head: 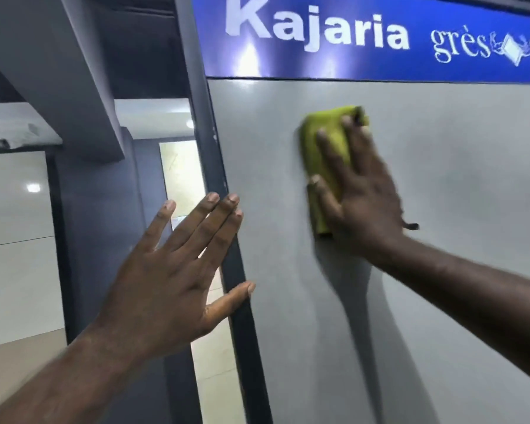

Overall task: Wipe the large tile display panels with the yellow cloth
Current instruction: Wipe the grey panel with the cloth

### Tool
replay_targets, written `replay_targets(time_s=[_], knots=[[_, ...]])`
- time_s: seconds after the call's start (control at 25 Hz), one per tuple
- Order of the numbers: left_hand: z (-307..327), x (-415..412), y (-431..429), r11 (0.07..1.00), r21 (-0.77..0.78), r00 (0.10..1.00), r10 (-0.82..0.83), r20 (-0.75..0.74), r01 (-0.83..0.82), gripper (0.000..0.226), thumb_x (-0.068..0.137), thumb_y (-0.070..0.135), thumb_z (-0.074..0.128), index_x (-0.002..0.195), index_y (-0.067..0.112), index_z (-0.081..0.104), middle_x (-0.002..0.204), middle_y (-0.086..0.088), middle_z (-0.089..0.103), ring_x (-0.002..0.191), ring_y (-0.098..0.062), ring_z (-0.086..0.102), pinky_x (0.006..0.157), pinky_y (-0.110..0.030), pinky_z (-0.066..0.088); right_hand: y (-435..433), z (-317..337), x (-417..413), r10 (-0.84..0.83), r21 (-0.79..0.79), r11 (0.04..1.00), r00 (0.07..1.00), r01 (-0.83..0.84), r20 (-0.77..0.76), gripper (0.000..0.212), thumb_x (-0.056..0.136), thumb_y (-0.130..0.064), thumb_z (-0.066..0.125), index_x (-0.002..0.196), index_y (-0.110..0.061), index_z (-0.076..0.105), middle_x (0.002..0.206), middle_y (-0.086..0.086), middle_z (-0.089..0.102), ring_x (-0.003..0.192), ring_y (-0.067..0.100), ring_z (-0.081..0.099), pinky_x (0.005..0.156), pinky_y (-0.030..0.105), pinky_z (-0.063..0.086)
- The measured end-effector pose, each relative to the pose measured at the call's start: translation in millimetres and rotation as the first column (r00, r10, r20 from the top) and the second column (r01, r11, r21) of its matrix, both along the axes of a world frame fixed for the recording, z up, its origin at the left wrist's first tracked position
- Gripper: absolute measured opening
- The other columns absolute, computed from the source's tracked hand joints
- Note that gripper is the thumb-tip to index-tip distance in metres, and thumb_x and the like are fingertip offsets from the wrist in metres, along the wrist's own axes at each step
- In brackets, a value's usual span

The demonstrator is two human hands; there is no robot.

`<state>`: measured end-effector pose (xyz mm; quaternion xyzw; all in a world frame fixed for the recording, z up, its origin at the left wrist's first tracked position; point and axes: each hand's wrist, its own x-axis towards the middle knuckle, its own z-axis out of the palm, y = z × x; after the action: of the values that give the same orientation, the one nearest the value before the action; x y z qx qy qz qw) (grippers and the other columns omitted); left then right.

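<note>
Head view: mid-wipe under the Kajaria sign (318,53), my flat right hand (363,200) presses the yellow cloth (320,142) to the tile panel (456,194), left hand (166,270) splayed; next, probably even downward strokes.

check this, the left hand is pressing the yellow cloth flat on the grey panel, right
Wrong hand: in the head view the right hand is pressing the yellow cloth flat on the grey panel; the left hand holds nothing.

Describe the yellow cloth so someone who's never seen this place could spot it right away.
Find the blue Kajaria sign across the top; below it is a large pale grey tile panel. On the panel's upper middle, the right hand presses a folded yellow-green cloth flat. It is the only bright-coloured thing on that grey face.
</note>
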<state>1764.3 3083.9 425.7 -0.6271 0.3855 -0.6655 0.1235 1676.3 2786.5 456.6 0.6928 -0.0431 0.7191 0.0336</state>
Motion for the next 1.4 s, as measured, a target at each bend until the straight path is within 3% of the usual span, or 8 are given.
replay_targets(time_s=[0.12,0.32,0.52,0.72,0.96,1.12,1.32,1.4], knots=[[-4,9,12,0.999,0.007,0.998,-0.044,-0.032,0.045,0.094,0.105,0.074,0.041,0.172,0.009,0.029,0.181,-0.008,0.02,0.166,-0.029,0.025,0.129,-0.064,0.03,49,33,4,-0.1,-0.444,0.895,0.99,0.045,-0.1,0.061,0.109,-0.049,0.044,0.166,-0.031,0.033,0.177,0.007,0.018,0.165,0.027,0.014,0.127,0.047,0.029],[-18,15,22,0.992,0.005,0.983,-0.124,-0.133,0.126,0.099,0.104,0.076,0.038,0.173,0.007,0.022,0.182,-0.011,0.013,0.167,-0.03,0.021,0.129,-0.061,0.032,88,6,17,0.037,0.326,0.943,0.995,-0.065,0.092,0.065,0.106,-0.055,0.041,0.167,-0.04,0.026,0.179,0.0,0.011,0.165,0.024,0.013,0.132,0.041,0.022],[-20,30,24,0.963,-0.024,0.93,-0.265,-0.254,0.268,0.108,0.098,0.085,0.042,0.174,0.011,0.022,0.181,-0.008,0.022,0.162,-0.029,0.036,0.125,-0.053,0.041,116,2,19,-0.066,-0.113,0.992,0.997,0.06,-0.046,0.062,0.108,-0.044,0.042,0.168,-0.033,0.028,0.179,0.001,0.012,0.165,0.023,0.011,0.132,0.035,0.018],[-27,35,20,0.919,-0.094,0.873,-0.394,-0.287,0.384,0.101,0.102,0.078,0.051,0.174,0.014,0.021,0.183,-0.003,0.014,0.163,-0.027,0.035,0.12,-0.048,0.04,111,-35,20,0.004,0.391,0.92,0.999,-0.024,0.053,0.063,0.109,-0.055,0.032,0.168,-0.046,0.015,0.179,-0.008,0.002,0.166,0.017,0.004,0.133,0.044,0.019],[-11,18,1,0.805,-0.188,0.733,-0.592,-0.336,0.563,0.086,0.104,0.051,0.049,0.174,0.009,0.021,0.184,-0.004,0.006,0.169,-0.022,0.011,0.133,-0.052,0.029,106,-37,20,-0.06,-0.063,0.996,0.997,0.057,-0.043,0.06,0.112,-0.045,0.037,0.169,-0.033,0.024,0.179,-0.001,0.008,0.166,0.018,0.005,0.133,0.041,0.017],[-20,17,-14,0.898,-0.097,0.864,-0.44,-0.242,0.43,0.085,0.105,0.056,0.041,0.173,0.007,0.025,0.183,-0.009,0.011,0.169,-0.029,0.011,0.135,-0.056,0.022,76,-70,15,-0.003,0.41,0.912,0.999,-0.013,0.038,0.063,0.11,-0.056,0.027,0.169,-0.045,0.007,0.179,-0.01,-0.005,0.165,0.014,-0.003,0.134,0.045,0.014],[-6,4,-40,0.983,-0.053,0.977,-0.183,-0.106,0.178,0.088,0.102,0.055,0.041,0.17,0.0,0.029,0.179,-0.019,0.021,0.168,-0.034,0.016,0.136,-0.061,0.007,55,-59,4,-0.095,-0.165,0.983,0.99,0.076,-0.106,0.061,0.111,-0.043,0.042,0.168,-0.026,0.027,0.179,0.007,0.009,0.166,0.024,0.005,0.133,0.045,0.018],[1,-4,-52,0.996,-0.057,0.995,-0.07,-0.073,0.066,0.091,0.103,0.06,0.032,0.171,0.0,0.026,0.179,-0.022,0.021,0.167,-0.037,0.018,0.135,-0.062,0.003,13,-39,-2,-0.085,-0.085,0.993,0.995,0.081,-0.047,0.061,0.112,-0.044,0.042,0.168,-0.027,0.029,0.179,0.005,0.011,0.166,0.02,0.007,0.133,0.045,0.02]])
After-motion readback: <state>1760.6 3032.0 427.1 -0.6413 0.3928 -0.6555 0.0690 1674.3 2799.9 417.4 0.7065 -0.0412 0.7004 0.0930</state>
